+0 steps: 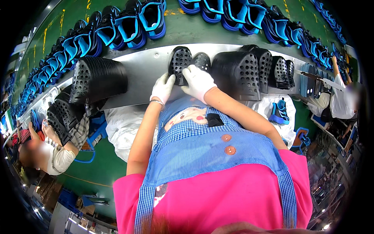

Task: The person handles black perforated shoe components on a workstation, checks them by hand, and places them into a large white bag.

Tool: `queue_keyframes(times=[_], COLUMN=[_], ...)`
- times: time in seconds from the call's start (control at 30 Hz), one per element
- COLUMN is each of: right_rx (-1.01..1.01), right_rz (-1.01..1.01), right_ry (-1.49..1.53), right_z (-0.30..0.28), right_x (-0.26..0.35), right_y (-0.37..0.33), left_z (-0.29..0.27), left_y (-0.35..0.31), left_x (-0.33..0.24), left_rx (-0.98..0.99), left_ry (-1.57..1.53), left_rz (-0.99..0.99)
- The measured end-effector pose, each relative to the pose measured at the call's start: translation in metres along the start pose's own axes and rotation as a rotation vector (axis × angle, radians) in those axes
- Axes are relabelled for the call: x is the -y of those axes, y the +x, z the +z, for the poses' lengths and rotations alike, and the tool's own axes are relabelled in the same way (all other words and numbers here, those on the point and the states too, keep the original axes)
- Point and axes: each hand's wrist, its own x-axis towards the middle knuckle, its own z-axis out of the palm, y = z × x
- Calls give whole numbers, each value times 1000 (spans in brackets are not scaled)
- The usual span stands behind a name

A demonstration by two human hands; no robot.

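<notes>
A black insole-shaped piece (179, 61) full of round holes stands almost upright before me at the metal bench. My left hand (163, 89), in a white glove, pinches its lower left edge. The gloved right hand (199, 82) has its fingers closed on the lower right edge; part of that grip is hidden. Just behind the right fingers lies a second black piece (201, 60) with small holes. A thick stack of similar black insoles (233, 74) leans on the bench to the right, and another stack (99, 80) rests to the left.
Rows of black and blue shoes (128, 29) stand beyond the metal bench (146, 64). More black perforated pieces (279, 72) lie farther right. White plastic sheeting (122, 126) hangs below the bench. One person (58, 158) sits at left, another (343, 101) at right.
</notes>
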Motion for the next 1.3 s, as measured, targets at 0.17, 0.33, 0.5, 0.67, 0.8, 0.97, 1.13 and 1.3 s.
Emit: queue_keyframes(times=[0.17, 0.33, 0.5, 0.67, 0.8, 0.97, 1.13, 1.3], right_rx=[-113, -142, -209, -213, -262, -264, -109, 129], right_rz=[-56, -94, 8, 227, 281, 354, 345, 429], right_ry=[174, 469, 506, 481, 385, 23, -133, -230], right_z=[-50, -80, -102, -119, -132, -155, -187, -206], right_x=[18, 25, 26, 23, 10, -39, -83, -74], right_y=[-25, -30, -9, 27, 60, 108, 166, 226], left_z=[-26, -58, -48, -31, -36, -40, -32, -32], left_y=[9, -18, 16, 64, 102, 152, 195, 218], left_x=[4, -97, -107, -129, -157, -155, -149, -160], left_rx=[-133, 621, 383, 178, 74, 190, -109, 21], left_ry=[-449, -1511, -1429, -1412, -1376, -903, 69, 204], left_rz=[25, -95, -23, 191, 204, 192, 717, 710])
